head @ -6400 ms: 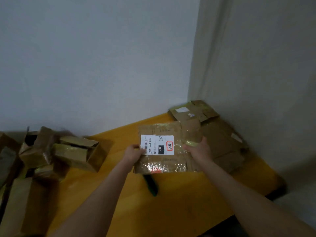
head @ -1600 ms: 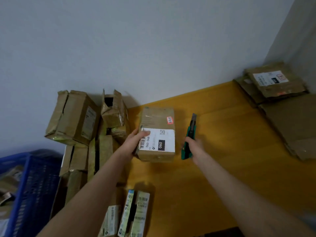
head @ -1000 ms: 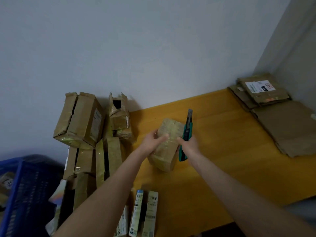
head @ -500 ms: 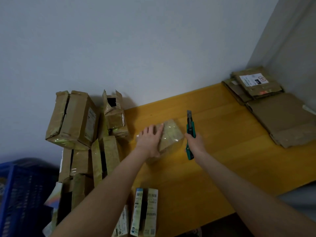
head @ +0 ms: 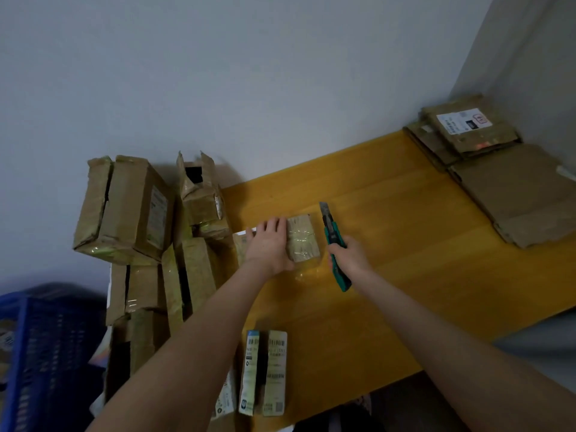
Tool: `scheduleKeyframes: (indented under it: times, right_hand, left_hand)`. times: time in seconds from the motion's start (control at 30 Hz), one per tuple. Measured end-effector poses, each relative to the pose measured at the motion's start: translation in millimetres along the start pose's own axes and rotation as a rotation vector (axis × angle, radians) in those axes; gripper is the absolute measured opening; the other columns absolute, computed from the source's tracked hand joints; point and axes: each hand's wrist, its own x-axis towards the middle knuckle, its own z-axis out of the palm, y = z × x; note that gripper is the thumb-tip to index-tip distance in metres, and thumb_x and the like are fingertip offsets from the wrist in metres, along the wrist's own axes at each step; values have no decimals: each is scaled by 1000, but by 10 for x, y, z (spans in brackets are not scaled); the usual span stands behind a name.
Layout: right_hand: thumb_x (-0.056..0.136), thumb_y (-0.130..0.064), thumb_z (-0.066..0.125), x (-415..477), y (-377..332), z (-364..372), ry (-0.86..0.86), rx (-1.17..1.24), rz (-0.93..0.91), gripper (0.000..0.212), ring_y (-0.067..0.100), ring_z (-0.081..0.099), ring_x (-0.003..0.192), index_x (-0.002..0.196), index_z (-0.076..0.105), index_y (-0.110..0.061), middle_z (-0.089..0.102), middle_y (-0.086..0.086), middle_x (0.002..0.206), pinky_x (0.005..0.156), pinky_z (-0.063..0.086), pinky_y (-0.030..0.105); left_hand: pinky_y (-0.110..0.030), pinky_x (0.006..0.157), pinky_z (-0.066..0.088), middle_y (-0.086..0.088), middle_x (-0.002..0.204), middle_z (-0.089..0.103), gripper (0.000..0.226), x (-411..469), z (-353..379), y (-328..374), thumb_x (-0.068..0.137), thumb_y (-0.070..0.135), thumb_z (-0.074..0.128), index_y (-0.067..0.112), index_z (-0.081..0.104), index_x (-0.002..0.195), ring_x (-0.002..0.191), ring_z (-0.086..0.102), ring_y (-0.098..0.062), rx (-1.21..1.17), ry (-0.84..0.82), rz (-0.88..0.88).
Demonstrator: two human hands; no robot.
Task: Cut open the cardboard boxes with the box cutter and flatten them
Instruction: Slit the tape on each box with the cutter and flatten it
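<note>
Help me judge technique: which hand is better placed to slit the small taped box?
Right: the right hand holds the box cutter beside the small box, while the left hand lies flat on it, steadying it.

Passage round the small box (head: pixel 301 239): right side free, left side walled in
Yellow tabletop (head: pixel 411 232) lies bare from 12 to 5 o'clock, past the box cutter (head: pixel 331 231) gripped by the right hand (head: pixel 350 255) just beside at 3; flattened cardboard (head: pixel 517 191) sits well apart at 2. Stacked boxes (head: pixel 124 210) crowd 8 to 11, and two slim cartons (head: pixel 265 369) sit at 6.
</note>
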Motion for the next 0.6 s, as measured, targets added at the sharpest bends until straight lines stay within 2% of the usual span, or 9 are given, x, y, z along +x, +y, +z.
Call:
scheduleKeyframes:
  times: [0.1,0.17,0.23,0.33,0.6]
  right_hand:
    - [94,-28,58,-73,103,-173,39,-180,-146,19,19,62,68,111,52,-20,64,1,76,69,53,40]
    - [93,-36,58,-135,174,-318,56,-388,-222,34,16,65,75,126,49,-32,67,-2,88,67,56,37]
    - [93,-38,57,-160,208,-430,56,-516,-252,45,15,65,79,136,46,-34,67,-5,97,66,57,36]
    - [92,-36,58,-158,181,-471,17,-572,-276,50,15,65,77,140,44,-37,66,-5,99,64,57,36]
    - [92,-36,60,-94,132,-455,-24,-610,-306,51,15,65,68,141,45,-34,68,-4,87,55,51,29]
  left_hand:
    - [-56,118,13,-6,155,22,110,5,-4,-17,72,51,76,16,11,153,143,20,-29,-15,-1,8]
    - [-56,118,12,-6,155,21,110,7,-12,-7,72,50,77,16,11,154,143,20,-29,-21,-9,5]
    - [-56,119,11,-5,156,21,111,12,-24,0,72,48,78,16,10,154,143,19,-29,-27,-20,0]
    - [-56,119,11,-5,157,20,111,22,-26,-1,72,47,79,16,10,154,144,17,-29,-27,-29,-7]
    - [-55,119,9,-4,157,19,111,11,-11,4,72,45,79,17,10,154,145,16,-29,-31,-27,-9]
